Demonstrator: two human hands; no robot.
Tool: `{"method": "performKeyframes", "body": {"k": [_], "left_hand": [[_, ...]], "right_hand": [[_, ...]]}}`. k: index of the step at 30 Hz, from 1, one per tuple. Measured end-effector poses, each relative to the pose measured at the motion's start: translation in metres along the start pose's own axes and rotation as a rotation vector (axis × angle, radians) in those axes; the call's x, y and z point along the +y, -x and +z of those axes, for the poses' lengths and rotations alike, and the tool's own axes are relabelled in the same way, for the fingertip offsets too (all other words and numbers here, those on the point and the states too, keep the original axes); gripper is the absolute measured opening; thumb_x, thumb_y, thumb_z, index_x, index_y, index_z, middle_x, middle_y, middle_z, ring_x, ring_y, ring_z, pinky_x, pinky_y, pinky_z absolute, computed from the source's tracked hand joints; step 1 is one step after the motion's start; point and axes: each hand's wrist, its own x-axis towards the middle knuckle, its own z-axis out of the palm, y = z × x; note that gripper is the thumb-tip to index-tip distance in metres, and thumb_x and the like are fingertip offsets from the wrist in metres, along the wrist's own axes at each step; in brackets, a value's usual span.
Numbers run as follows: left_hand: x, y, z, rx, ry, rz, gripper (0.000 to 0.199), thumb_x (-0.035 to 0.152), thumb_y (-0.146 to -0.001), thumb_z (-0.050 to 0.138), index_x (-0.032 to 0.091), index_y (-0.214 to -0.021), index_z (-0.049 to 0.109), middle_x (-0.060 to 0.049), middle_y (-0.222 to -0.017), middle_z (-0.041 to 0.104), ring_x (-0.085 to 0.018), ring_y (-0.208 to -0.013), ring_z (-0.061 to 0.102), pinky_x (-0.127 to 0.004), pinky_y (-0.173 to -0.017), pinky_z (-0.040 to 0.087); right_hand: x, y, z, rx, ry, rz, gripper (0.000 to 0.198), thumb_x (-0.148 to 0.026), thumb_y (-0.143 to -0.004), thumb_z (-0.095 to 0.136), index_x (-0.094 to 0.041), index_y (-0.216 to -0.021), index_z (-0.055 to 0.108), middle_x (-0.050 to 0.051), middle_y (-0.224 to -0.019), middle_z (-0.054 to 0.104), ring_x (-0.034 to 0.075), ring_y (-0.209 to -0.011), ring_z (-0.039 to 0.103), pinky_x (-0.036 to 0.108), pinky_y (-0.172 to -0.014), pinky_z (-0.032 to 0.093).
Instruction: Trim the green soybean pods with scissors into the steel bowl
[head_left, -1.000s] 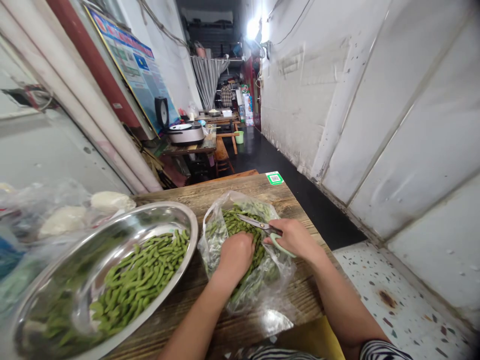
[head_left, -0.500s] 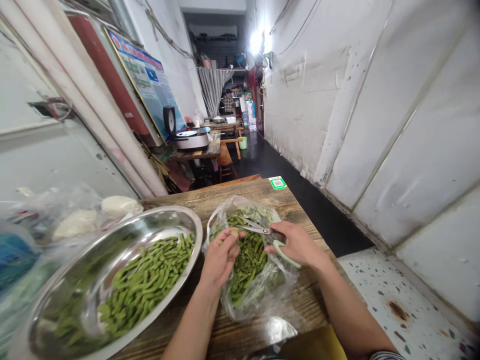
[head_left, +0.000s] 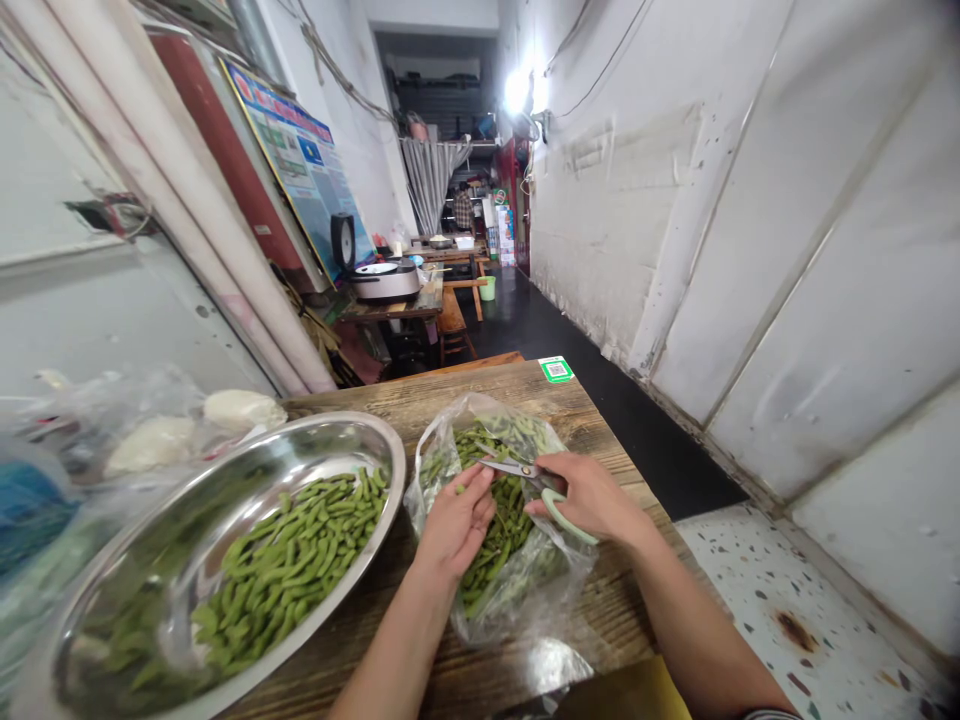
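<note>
My right hand (head_left: 592, 495) grips a pair of scissors (head_left: 559, 510) with pale green handles. The blades reach left to the fingertips of my left hand (head_left: 459, 520). Those fingers are pinched on an edamame pod (head_left: 460, 489), mostly hidden, with only a bit of green showing. Both hands are above a clear plastic bag (head_left: 510, 605) full of edamame pods (head_left: 504, 545). To the left, a large oval steel basin (head_left: 396, 450) holds a heap of loose green pods (head_left: 292, 565).
Plastic bags with pale contents (head_left: 154, 445) crowd the left side. The wooden table (head_left: 607, 600) has a green QR sticker (head_left: 556, 370) at its far corner. Beyond stand a rice cooker (head_left: 386, 280), a wooden stool (head_left: 452, 315), a green bucket (head_left: 487, 288) and a person (head_left: 463, 208).
My left hand has moved slightly right and turned, bringing its fingertips against the scissor blades. The blades have come closer together. The basin and the bag have stayed put.
</note>
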Motion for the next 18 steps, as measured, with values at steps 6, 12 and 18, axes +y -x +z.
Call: {"method": "performKeyframes", "body": {"k": [6,12,18], "left_hand": [[-0.003,0.0,-0.002,0.061,-0.086,0.054,0.041,0.031,-0.055,0.084,0.009,-0.081,0.061,0.002,-0.066,0.06,0.004,-0.038,0.024,-0.014,-0.037,0.017],[-0.003,0.001,-0.001,0.058,-0.082,-0.006,0.042,0.031,-0.054,0.084,0.01,-0.079,0.058,-0.005,-0.076,0.066,0.005,-0.037,0.023,-0.014,-0.038,0.015],[0.024,0.005,-0.015,0.201,-0.249,0.257,0.02,0.029,-0.064,0.067,0.013,-0.071,0.056,0.001,-0.066,0.061,0.0,-0.036,0.025,-0.018,-0.038,0.015]], "right_hand": [[0.001,0.001,-0.002,-0.042,0.029,0.016,0.033,-0.051,-0.073,0.069,-0.019,-0.079,0.062,0.0,-0.068,0.058,0.012,-0.059,0.045,0.021,-0.055,0.027],[0.01,0.0,0.002,-0.087,0.002,0.021,0.029,-0.047,-0.071,0.072,-0.02,-0.078,0.065,0.0,-0.065,0.061,0.013,-0.06,0.051,0.021,-0.055,0.028],[0.013,-0.003,-0.001,0.026,0.009,0.101,0.027,-0.046,-0.076,0.068,-0.019,-0.08,0.065,0.002,-0.073,0.066,0.014,-0.063,0.055,0.021,-0.057,0.03]]}}
